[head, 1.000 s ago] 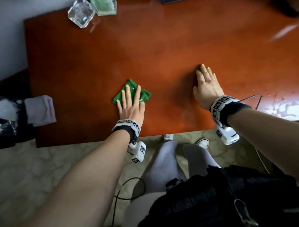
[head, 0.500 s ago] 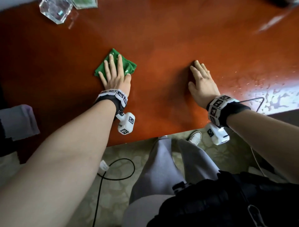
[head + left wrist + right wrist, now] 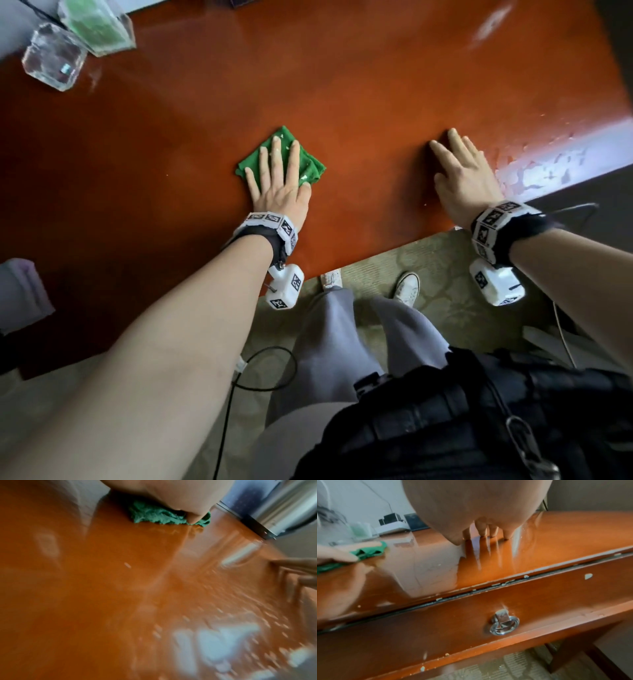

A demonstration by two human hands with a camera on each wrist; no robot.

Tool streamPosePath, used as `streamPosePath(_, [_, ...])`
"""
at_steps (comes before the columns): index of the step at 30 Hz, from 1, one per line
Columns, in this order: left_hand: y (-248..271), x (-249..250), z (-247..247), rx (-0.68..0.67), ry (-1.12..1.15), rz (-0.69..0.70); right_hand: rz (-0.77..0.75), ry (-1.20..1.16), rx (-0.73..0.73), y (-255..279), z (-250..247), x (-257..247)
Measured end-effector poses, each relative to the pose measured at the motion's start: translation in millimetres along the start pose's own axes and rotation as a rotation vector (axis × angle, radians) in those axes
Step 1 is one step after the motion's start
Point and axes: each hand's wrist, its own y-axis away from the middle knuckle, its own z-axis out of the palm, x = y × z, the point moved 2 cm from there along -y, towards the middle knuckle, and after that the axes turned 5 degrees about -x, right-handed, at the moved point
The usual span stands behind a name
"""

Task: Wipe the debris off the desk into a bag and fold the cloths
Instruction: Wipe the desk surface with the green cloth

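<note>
I've got my left hand [image 3: 279, 192] flat on the green cloth [image 3: 310, 164], fingers straight and spread – palm pressure, not a grip, so the folded pad slides w/o bunching. The cloth sits mid-desk [image 3: 376, 85], roughly centre of the wood top, well back from the near edge. My right hand [image 3: 467, 181] is also flat, fingers extended on bare wood, holding nothing; I read it as a brace so I can lean in while the left does the wiping.

Debris: pale crumbs [image 3: 534, 150] scattered to the right of the right hand, near the glare patch, plus a stray speck [image 3: 127, 565] in front of the cloth in the left wrist view. More bits sit along the front lip above the drawer [image 3: 505, 622] – those will need a separate pass.

Two clear containers [image 3: 54, 56] stand at the far-left corner, well apart from the cloth. No bag in view, so I can't tell where the sweep should end. Judgement: still wiping stage, folding not begun.
</note>
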Motion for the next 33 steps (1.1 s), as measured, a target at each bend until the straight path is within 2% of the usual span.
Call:
streamPosePath(4, [20.3, 49.5, 14.0, -0.027, -0.032, 0.100, -0.014, -0.062, 0.017, 7.9, -2.3, 13.4])
streamPosePath(10, [55.0, 122.8, 34.5, -0.068, -0.071, 0.198, -0.096, 0.066, -0.019, 28.0, -6.2, 49.0])
streamPosePath(17, [70.7, 209.7, 56.6, -0.102, -0.117, 0.257, -0.115, 0.026, -0.038, 42.9, -12.3, 82.8])
streamPosePath(21, [69.4, 251.1, 60.5, -0.140, -0.082, 0.230, -0.073, -0.057, -0.018, 50.1, -16.3, 105.5])
streamPosePath(24, [66.4, 255.3, 55.2, -0.171, 0.025, 0.229, -0.058, -0.071, 0.010, 52.9, -26.4, 123.1])
streamPosePath(27, [65.4, 237.2, 40.4, -0.170, 0.178, 0.281, -0.089, -0.060, 0.029, 53.5, -40.3, 128.3])
streamPosePath(30, [67.6, 207.5, 29.0, -0.072, 0.149, 0.173, -0.155, -0.012, 0.006, 49.9, -47.0, 114.5])
streamPosePath(33, [72.0, 180.0, 27.4, -0.073, 0.092, 0.045, -0.309, 0.044, -0.070, 50.4, -37.5, 78.1])
